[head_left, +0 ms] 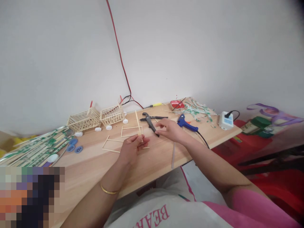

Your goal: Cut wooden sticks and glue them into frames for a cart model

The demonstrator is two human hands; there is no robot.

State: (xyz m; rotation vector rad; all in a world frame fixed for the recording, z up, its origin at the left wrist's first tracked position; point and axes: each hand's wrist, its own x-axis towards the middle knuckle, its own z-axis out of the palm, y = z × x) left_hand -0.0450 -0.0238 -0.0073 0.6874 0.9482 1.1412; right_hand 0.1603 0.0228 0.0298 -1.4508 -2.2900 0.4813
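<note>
My left hand pinches thin wooden sticks that point up, close above the table. My right hand hovers with thumb and fingers apart at the handles of dark pliers; whether it touches them I cannot tell. The pliers lie on the table with handles spread. Beside my left hand lie two flat stick frames, the nearer one partly hidden by the hand, the other behind it. To the right of my right hand rests a blue glue gun with a black cord.
Two small stick carts with white wheels stand at the back left. Near them are blue bottle caps and a pile of wrapped chopsticks. Torn wrappers, a red dish and a white power socket occupy the right side.
</note>
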